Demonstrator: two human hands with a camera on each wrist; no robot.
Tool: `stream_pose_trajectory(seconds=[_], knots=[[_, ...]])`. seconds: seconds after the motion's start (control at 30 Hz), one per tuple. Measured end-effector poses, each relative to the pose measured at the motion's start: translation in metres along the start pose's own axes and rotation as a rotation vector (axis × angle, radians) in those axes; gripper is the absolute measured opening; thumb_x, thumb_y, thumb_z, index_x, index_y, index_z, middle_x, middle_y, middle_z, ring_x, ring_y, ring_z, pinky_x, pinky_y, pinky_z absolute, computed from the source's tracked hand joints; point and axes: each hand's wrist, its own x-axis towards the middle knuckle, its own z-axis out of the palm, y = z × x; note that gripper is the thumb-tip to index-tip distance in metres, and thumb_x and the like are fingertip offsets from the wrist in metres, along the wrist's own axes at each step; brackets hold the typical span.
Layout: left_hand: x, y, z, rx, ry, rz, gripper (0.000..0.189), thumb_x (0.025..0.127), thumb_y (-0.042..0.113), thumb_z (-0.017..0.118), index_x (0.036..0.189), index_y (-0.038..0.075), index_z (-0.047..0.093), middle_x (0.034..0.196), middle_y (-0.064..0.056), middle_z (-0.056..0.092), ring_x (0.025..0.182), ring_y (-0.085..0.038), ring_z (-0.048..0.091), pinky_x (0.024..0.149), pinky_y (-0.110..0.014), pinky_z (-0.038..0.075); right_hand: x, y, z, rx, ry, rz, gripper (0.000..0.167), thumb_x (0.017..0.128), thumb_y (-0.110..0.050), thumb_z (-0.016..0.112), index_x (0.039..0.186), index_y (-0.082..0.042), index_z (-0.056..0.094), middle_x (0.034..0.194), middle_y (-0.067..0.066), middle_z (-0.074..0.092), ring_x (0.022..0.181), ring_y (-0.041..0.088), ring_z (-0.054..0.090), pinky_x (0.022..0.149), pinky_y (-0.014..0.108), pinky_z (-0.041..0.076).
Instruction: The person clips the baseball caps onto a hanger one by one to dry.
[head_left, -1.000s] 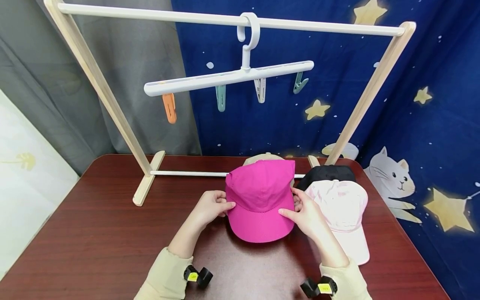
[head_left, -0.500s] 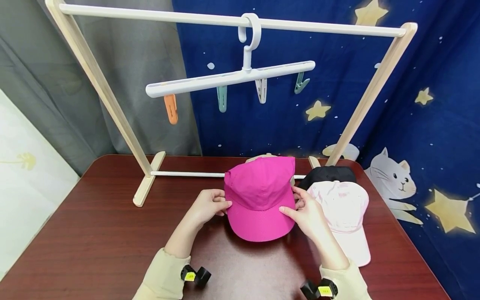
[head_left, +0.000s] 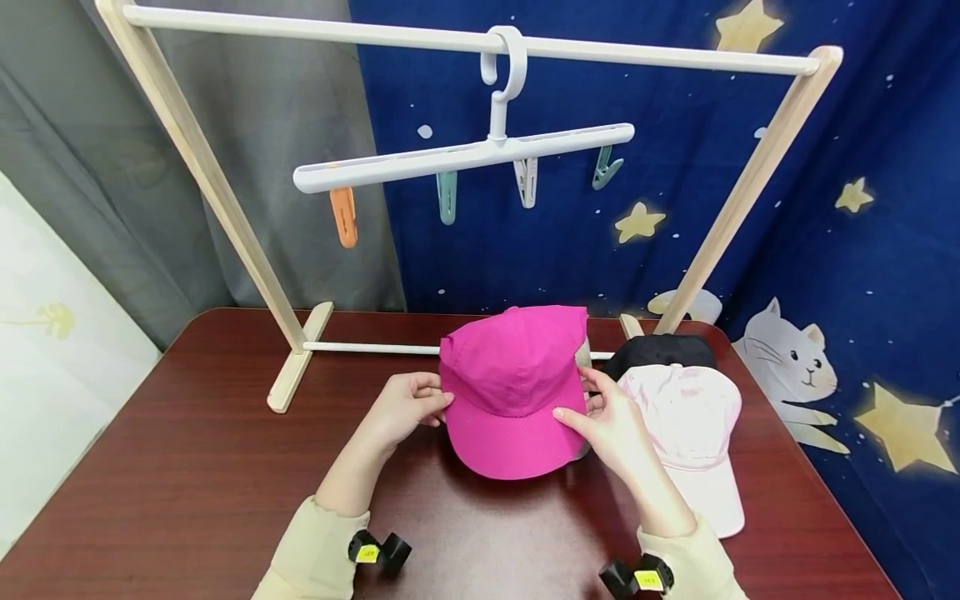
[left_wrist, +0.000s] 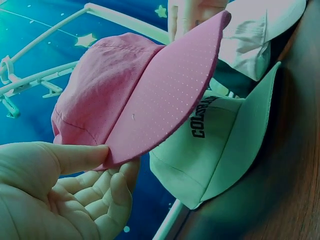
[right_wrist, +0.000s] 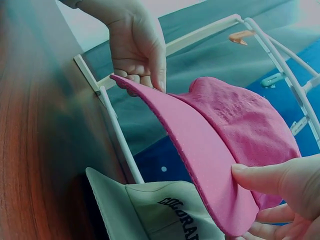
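A magenta baseball cap (head_left: pixel 513 375) is held above the table between both hands, its brim toward me. My left hand (head_left: pixel 408 406) pinches the left end of the brim, thumb on top and fingers beneath, as the left wrist view shows. On the other side my right hand (head_left: pixel 611 417) pinches the brim's right end, with its thumb (right_wrist: pixel 260 176) lying on the upper face. Behind and below it stands a beige cap (left_wrist: pixel 215 135) with dark lettering on its front, mostly hidden in the head view.
A light pink cap (head_left: pixel 682 417) and a black cap (head_left: pixel 660 352) lie at the right. Over the table, a white hanger (head_left: pixel 465 156) with an orange clip (head_left: pixel 343 217) and several other clips hangs from the rack's top bar (head_left: pixel 660 57). A lower bar (head_left: pixel 375 347) runs behind the caps.
Both hands have raised the magenta cap slightly and shifted it a little left. It now covers the top of the beige cap in the head view.
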Motion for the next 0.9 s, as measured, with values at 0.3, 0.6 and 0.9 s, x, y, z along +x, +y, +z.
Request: stream_pose_trajectory(seconds=[0.3, 0.6, 0.9], knots=[[0.000, 0.009, -0.006, -0.003, 0.018, 0.003, 0.015, 0.089, -0.003, 0.061, 0.098, -0.014, 0.058, 0.070, -0.005, 0.063, 0.060, -0.012, 0.059, 0.056, -0.023, 0.050, 0.005, -0.009, 0.000, -0.042, 0.017, -0.071, 0.068, 0.078, -0.017, 0.081, 0.135, 0.001, 0.048, 0.114, 0.017, 0.061, 0.086, 0.026, 0.060, 0.067, 0.031, 0.051], [-0.003, 0.012, -0.011, 0.024, 0.085, 0.003, 0.019, 0.089, -0.001, 0.063, 0.103, -0.013, 0.061, 0.072, -0.006, 0.065, 0.062, -0.014, 0.059, 0.057, -0.025, 0.049, 0.008, -0.016, 0.003, -0.046, 0.015, -0.091, 0.069, 0.076, -0.017, 0.082, 0.134, 0.001, 0.049, 0.107, 0.014, 0.061, 0.083, 0.023, 0.060, 0.069, 0.033, 0.049], [-0.005, 0.017, -0.014, 0.017, 0.180, 0.011, 0.022, 0.089, 0.001, 0.064, 0.106, -0.013, 0.063, 0.074, -0.003, 0.067, 0.062, -0.011, 0.060, 0.057, -0.023, 0.047, 0.015, -0.026, 0.005, -0.056, 0.020, -0.127, 0.069, 0.076, -0.020, 0.083, 0.133, 0.001, 0.050, 0.107, 0.014, 0.062, 0.082, 0.022, 0.062, 0.069, 0.034, 0.050]])
